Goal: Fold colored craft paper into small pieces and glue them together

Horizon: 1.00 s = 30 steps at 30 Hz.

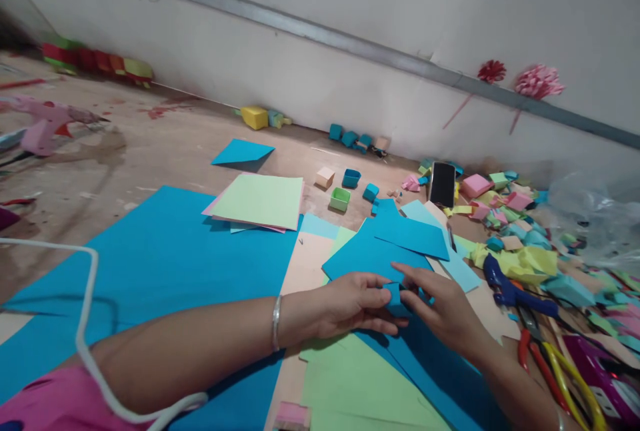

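Observation:
A small folded piece of blue paper (394, 299) is pinched between the thumb and fingers of my left hand (353, 304). My right hand (443, 304) meets it from the right, closed around its edge, with the index finger lifted above. Part of the fold is hidden by my fingers. Below both hands lie blue sheets (360, 254) and a light green sheet (360, 377). Just beyond are small folded paper boxes: an open green one (340, 199), an open blue one (351, 178) and a peach one (325, 177).
A large blue sheet (200, 251) spreads on the left, near a pink glue gun (43, 124) and a white cable (87, 311). On the right are a phone (443, 184), a blue-handled tool (515, 291), pliers (543, 357), a purple device (597, 377) and many paper scraps.

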Each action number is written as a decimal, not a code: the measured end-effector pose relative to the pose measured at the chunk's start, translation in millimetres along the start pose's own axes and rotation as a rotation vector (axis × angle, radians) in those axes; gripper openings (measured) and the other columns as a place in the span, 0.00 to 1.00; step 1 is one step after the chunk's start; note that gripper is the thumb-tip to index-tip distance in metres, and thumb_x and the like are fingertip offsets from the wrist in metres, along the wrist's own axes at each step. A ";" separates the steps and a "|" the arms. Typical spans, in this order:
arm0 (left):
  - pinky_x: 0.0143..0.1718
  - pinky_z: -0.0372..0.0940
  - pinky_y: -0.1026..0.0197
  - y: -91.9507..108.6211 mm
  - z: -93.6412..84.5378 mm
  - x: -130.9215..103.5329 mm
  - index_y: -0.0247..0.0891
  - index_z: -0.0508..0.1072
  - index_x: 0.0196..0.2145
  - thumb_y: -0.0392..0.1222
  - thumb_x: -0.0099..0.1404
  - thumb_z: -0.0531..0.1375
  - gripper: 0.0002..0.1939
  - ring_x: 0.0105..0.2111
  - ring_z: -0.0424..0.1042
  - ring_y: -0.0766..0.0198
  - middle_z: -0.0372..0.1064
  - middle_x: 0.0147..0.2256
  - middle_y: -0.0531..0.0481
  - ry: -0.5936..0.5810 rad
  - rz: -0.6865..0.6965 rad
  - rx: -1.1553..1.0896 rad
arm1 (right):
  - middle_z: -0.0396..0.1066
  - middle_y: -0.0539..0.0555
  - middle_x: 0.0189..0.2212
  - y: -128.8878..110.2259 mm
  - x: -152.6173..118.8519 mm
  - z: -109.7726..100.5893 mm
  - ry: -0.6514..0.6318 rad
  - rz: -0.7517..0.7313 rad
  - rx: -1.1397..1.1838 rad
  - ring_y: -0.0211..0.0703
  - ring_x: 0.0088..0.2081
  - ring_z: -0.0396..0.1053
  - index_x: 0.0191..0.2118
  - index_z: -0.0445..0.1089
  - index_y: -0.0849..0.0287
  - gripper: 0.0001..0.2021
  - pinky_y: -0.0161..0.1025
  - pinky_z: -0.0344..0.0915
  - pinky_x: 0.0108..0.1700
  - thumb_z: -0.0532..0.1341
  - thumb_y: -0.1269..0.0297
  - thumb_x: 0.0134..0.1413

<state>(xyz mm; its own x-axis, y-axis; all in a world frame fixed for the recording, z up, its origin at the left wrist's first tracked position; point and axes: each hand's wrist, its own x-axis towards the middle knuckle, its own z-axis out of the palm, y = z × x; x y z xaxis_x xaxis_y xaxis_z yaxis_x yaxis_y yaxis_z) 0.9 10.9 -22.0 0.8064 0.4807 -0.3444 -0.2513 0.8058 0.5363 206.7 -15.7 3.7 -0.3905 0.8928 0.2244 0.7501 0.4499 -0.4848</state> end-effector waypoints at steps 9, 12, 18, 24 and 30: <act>0.50 0.69 0.57 0.9 4.7 4.3 0.33 0.67 0.39 0.37 0.65 0.62 0.07 0.38 0.76 0.63 0.70 0.37 0.46 0.138 0.143 -0.248 | 0.66 0.59 0.50 -3.6 -0.7 -5.9 0.033 -0.065 0.028 0.47 0.50 0.67 0.40 0.69 0.55 0.05 0.41 0.67 0.47 0.60 0.63 0.59; 0.44 0.71 0.56 1.0 1.9 5.5 0.32 0.67 0.42 0.43 0.68 0.58 0.11 0.37 0.77 0.59 0.72 0.37 0.41 0.127 0.093 -0.225 | 0.70 0.58 0.46 -2.4 3.6 -9.2 0.071 -0.026 0.019 0.48 0.49 0.69 0.35 0.68 0.56 0.03 0.41 0.68 0.45 0.60 0.63 0.60; 0.39 0.70 0.55 0.6 -1.2 4.2 0.27 0.69 0.43 0.46 0.67 0.55 0.16 0.35 0.77 0.56 0.74 0.39 0.33 0.053 0.026 -0.046 | 0.71 0.58 0.44 14.8 69.0 -10.4 0.205 -0.131 -0.070 0.41 0.32 0.70 0.32 0.70 0.57 0.06 0.41 0.69 0.37 0.62 0.61 0.57; 0.38 0.68 0.55 2.8 -1.4 0.6 0.29 0.69 0.42 0.45 0.59 0.62 0.17 0.33 0.76 0.57 0.75 0.35 0.35 0.043 0.023 -0.013 | 0.69 0.60 0.41 46.2 151.6 35.3 0.162 -0.161 -0.139 0.50 0.44 0.68 0.30 0.75 0.59 0.04 0.46 0.67 0.43 0.63 0.67 0.52; 0.38 0.67 0.56 3.3 0.2 -0.8 0.31 0.69 0.40 0.42 0.58 0.65 0.15 0.33 0.76 0.57 0.74 0.34 0.38 0.029 0.020 0.021 | 0.68 0.56 0.37 58.3 165.5 51.2 0.055 -0.166 -0.206 0.48 0.42 0.66 0.27 0.76 0.56 0.05 0.45 0.63 0.44 0.63 0.69 0.51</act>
<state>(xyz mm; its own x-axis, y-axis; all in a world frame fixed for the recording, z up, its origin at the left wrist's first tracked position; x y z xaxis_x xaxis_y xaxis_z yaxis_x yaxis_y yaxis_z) -0.4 13.1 -19.9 0.7854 0.5068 -0.3554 -0.2555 0.7885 0.5595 158.4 157.3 -30.7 -0.4919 0.8035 0.3352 0.7732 0.5802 -0.2560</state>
